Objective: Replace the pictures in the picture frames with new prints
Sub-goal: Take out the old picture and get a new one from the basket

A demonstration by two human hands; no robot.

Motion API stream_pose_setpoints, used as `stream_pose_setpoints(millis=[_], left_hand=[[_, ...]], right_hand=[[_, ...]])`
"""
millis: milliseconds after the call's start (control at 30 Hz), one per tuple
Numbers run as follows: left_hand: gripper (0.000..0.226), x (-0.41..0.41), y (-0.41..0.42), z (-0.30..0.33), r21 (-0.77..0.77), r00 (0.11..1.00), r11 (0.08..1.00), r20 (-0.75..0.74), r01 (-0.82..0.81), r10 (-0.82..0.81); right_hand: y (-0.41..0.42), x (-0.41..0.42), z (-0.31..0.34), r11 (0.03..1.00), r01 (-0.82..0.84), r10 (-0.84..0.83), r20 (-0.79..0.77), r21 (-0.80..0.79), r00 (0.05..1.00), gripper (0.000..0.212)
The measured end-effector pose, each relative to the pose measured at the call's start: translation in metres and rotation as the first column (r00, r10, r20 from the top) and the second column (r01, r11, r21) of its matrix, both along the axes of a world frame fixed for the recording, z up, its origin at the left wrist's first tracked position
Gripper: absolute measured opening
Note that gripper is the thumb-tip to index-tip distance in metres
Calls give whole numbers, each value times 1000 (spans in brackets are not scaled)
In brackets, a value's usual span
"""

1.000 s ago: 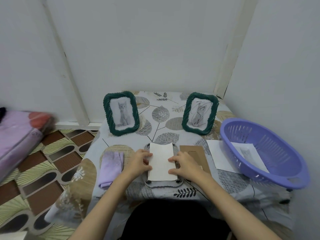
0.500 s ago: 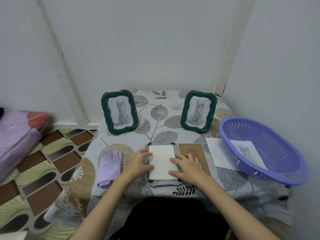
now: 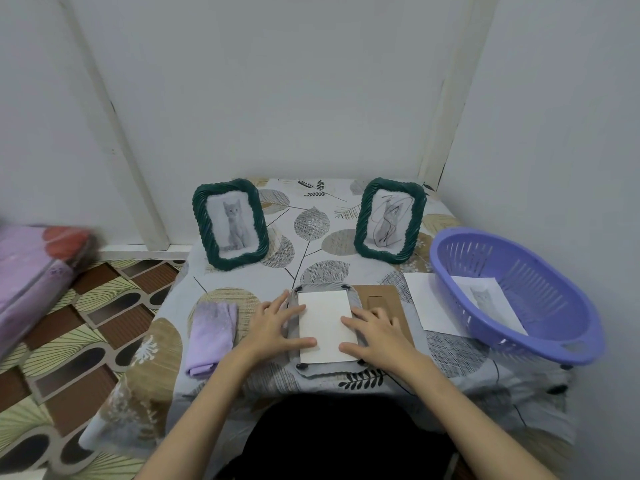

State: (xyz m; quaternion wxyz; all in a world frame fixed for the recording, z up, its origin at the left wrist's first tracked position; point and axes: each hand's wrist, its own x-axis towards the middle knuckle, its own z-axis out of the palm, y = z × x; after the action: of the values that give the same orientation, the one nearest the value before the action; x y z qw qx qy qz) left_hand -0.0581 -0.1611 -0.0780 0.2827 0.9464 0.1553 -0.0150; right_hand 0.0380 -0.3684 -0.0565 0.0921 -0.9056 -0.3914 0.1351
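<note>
The tabletop (image 3: 311,220) is shown bearing a purple basket (image 3: 540,327) at right, two upright green frames (image 3: 230,223), a folded cloth (image 3: 211,336), and a face-down frame (image 3: 325,370). Its blank print (image 3: 325,323) is pressed flat by the left hand (image 3: 273,327) and right hand (image 3: 377,336), each grip spread.

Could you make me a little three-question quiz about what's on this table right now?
1. True or false: both upright green frames show a clean cat photo.
2. Where is the loose cat print? A) in the purple basket B) on the lilac cloth C) under the brown backing board
3. What do both hands press on?

Key:
1. False: the left frame shows a cat, the right frame is scribbled over.
2. A: the cat print lies in the purple basket.
3. The left hand and right hand press the white sheet onto the face-down frame.
</note>
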Motion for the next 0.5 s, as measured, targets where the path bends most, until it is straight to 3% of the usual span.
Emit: stream_pose_setpoints(millis=[100,167,267,500], left_hand=[[121,-1,-3,1,-6,999,1000,-53,-3,3],[121,-2,-2,-1,-23,999,1000,-52,-11,10],[129,-2,0,-6,-35,999,999,-36,-16,15],[128,-2,0,-8,-32,1000,999,-20,-18,17]], right_hand=[[-1,1,-1,998,48,-48,13,33,999,58],[-3,4,-3,966,219,-231,78,136,970,56],[-6,14,-6,833,525,-548,123,177,827,58],[-10,21,-16,774,600,-627,119,201,770,64]])
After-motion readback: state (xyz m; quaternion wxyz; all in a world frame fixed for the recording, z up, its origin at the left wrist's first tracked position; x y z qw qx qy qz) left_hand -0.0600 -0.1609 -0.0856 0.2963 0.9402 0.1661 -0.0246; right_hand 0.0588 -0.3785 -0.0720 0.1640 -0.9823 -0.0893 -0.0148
